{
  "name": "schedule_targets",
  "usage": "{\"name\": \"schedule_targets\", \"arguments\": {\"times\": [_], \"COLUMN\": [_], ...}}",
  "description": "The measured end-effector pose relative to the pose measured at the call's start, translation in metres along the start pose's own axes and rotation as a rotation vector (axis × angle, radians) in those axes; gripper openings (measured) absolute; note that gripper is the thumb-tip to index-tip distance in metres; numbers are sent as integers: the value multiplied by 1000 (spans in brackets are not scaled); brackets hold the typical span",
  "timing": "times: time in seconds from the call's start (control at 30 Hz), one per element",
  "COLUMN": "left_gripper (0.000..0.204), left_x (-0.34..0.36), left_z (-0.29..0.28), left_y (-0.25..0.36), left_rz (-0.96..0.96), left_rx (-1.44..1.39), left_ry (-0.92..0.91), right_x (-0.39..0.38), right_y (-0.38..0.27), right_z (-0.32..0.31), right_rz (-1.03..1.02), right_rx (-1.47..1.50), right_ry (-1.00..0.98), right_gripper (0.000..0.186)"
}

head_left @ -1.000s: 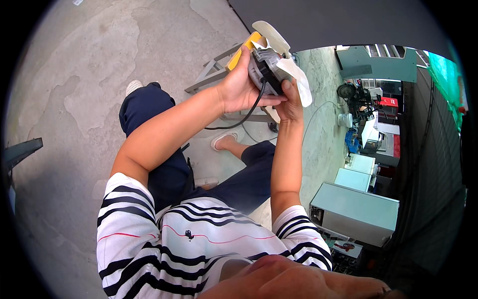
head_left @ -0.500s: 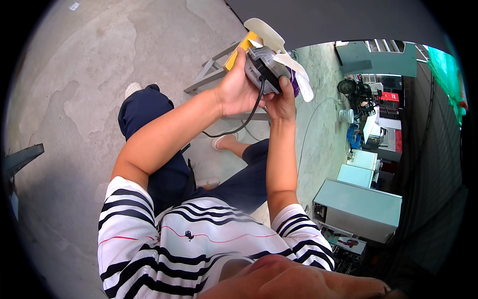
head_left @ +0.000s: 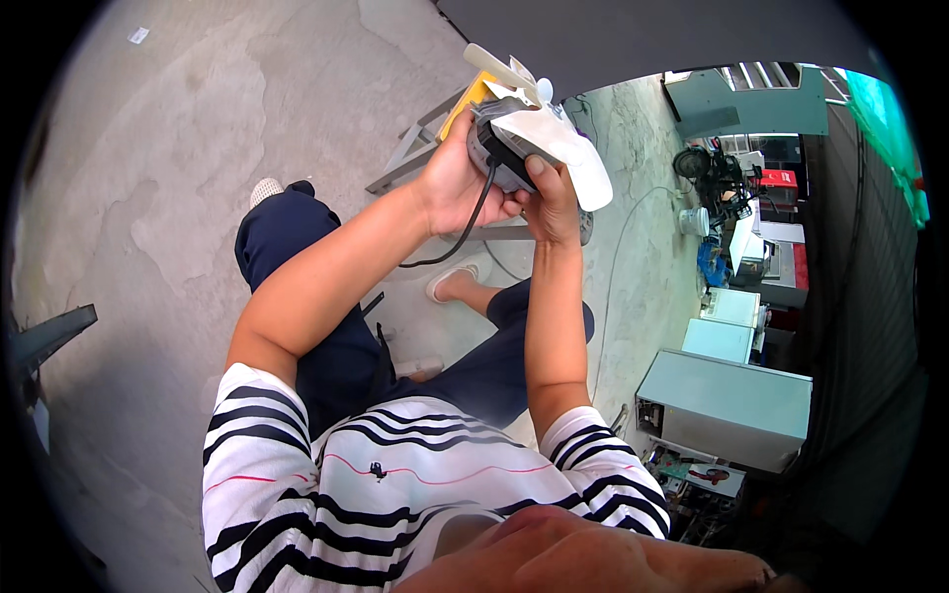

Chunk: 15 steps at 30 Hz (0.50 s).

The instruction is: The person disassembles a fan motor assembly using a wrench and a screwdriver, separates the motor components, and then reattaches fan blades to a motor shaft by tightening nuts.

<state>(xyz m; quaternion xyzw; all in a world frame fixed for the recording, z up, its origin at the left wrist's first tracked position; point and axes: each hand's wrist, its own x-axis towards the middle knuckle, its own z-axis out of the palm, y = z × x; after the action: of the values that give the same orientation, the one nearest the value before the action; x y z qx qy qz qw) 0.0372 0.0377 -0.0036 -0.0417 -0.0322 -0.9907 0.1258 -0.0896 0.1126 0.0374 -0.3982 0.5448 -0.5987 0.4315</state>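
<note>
Up in front of me, both hands hold a fan motor (head_left: 509, 158) with a grey housing and a black band. White fan blades (head_left: 559, 146) are fixed to its far side and point up and to the right. My left hand (head_left: 457, 183) is wrapped round the motor's left side and underside. Against its right side presses my right hand (head_left: 551, 203), thumb on the black band and fingers below. A black cable (head_left: 476, 212) leaves the motor between my hands and hangs down to the left. The fingers under the motor are partly hidden.
Behind the motor stands a grey metal frame (head_left: 407, 158) with a yellow block (head_left: 476, 94) on top. A dark grey panel (head_left: 633, 40) spans the far edge. Along the right are a white bucket (head_left: 694, 220), machinery (head_left: 714, 178) and a large pale cabinet (head_left: 727, 405).
The motor has shifted slightly left and turned in my hands, bringing the blades and their hub more into view. Both hands keep their hold on it.
</note>
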Motion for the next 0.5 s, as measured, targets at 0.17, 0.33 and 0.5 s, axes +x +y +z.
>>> {"name": "schedule_targets", "arguments": {"times": [0.17,0.33,0.5], "left_gripper": [80,73,78], "left_x": [-1,-2,-1], "left_z": [-4,-7,-7], "left_y": [-1,-2,-3], "left_rz": [-7,-1,-33], "left_rx": [89,53,20], "left_ry": [-4,-48,-19], "right_x": [-4,-3,0], "right_y": [-1,-1,4], "right_z": [2,-3,-12], "right_rz": [-17,-36,-26], "right_rx": [-47,-25,-58], "right_ry": [58,0,-52], "right_gripper": [57,60,69]}}
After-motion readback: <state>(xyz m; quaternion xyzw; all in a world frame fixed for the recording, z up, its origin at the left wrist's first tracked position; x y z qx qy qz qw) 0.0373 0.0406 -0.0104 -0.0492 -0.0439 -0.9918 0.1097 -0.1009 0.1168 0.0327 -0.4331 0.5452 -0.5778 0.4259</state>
